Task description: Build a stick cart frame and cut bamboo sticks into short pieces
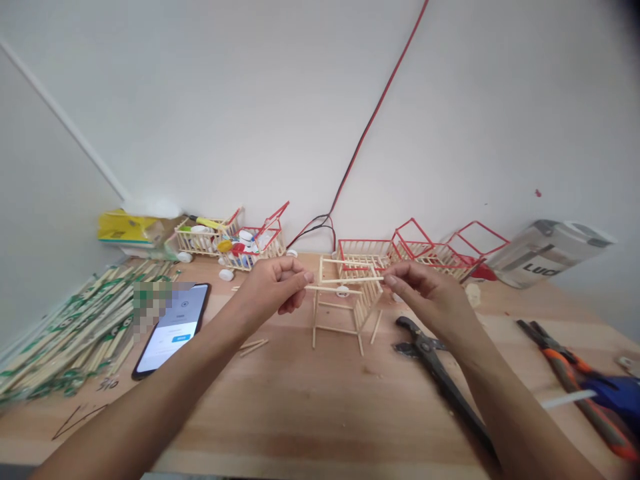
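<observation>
A small frame of thin wooden sticks [336,328] stands on the table between my hands, with a row of short bars along its right side. Across its top lies a short wooden stick [350,281]. My right hand [425,287] pinches the right end of this stick between thumb and fingertips. At the left end, my left hand [280,283] is closed, thumb against the curled fingers; the exact contact there is blurred. One loose stick [377,327] is beside the frame's right side, and short stick pieces [254,347] lie to its left.
Toy-like stick carts [263,248] with white wheels and red-edged stick carts [367,250] line the wall. Wrapped chopsticks [75,327] and a phone [175,333] lie left. Black pliers [435,367], orange-handled pliers [575,380] and a clear container [545,253] are right.
</observation>
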`<state>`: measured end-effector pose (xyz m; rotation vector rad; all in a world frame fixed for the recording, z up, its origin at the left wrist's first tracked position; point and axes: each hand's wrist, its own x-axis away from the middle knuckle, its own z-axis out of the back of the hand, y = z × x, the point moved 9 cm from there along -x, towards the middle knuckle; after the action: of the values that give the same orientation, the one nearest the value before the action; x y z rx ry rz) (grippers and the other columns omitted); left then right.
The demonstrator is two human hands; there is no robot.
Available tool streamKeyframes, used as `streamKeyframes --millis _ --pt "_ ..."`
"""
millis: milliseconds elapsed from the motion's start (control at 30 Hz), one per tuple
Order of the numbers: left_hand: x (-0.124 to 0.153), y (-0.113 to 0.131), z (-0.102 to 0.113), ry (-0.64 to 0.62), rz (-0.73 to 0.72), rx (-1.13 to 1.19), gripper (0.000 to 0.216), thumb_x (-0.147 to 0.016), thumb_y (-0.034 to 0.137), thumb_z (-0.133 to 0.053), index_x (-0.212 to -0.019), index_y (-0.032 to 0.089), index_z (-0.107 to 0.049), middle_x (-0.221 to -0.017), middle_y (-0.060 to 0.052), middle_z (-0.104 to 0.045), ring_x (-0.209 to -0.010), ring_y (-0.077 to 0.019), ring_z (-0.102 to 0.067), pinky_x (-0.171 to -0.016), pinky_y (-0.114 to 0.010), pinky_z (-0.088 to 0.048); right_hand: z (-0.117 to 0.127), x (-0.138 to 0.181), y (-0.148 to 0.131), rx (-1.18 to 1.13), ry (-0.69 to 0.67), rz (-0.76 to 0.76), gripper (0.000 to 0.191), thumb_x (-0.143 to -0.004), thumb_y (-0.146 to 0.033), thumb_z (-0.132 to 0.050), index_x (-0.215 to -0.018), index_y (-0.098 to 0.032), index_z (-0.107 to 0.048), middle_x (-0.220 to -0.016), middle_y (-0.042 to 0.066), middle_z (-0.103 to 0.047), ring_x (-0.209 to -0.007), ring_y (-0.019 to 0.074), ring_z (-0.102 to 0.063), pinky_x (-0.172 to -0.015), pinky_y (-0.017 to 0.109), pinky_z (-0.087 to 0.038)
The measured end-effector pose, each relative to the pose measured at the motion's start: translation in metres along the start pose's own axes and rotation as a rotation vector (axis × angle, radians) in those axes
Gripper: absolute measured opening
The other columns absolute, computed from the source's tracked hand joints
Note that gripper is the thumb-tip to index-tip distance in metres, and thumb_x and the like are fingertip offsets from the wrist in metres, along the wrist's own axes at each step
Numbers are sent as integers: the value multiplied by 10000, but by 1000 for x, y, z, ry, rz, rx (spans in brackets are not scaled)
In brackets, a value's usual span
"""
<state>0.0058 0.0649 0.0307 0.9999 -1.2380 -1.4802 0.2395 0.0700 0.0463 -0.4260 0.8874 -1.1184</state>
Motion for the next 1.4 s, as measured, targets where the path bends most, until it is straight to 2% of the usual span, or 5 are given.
streamKeyframes --millis 400,900,1200,1400 --pt "1 -4 -4 -16 14 4 209 -815 359 -610 -831 152 -586 -477 45 -519 -417 -62 -426 -391 -160 -306 0 7 -11 111 57 -1 209 -864 -392 -566 -838 -207 -660 -721 0 -637 -622 139 -518 -577 264 -372" --pt "1 -5 -4 -17 24 -14 218 -818 366 -618 -838 150 -597 -479 48 -525 -419 -58 -426 -395 -153 -305 4 6 -2 29 37 -8 220 -870 -401 -558 -842 -202 -648 -779 30 -669 -728 176 -585 -650 290 -437" --pt "1 -6 -3 -21 18 -22 249 -816 395 -621 -826 149 -582 -479 51 -519 -416 -58 -412 -393 -154 -294 5 10 6 0 68 -46 213 -889 -378 -534 -867 -202 -652 -829 31 -677 -755 173 -588 -665 287 -426" --pt "6 -1 0 -101 16 -41 250 -820 391 -621 -780 150 -570 -484 46 -520 -418 -57 -417 -398 -156 -304 13 16 7 -79 122 -53 199 -885 -395 -554 -846 -216 -632 -801 21 -651 -736 174 -583 -666 290 -440"
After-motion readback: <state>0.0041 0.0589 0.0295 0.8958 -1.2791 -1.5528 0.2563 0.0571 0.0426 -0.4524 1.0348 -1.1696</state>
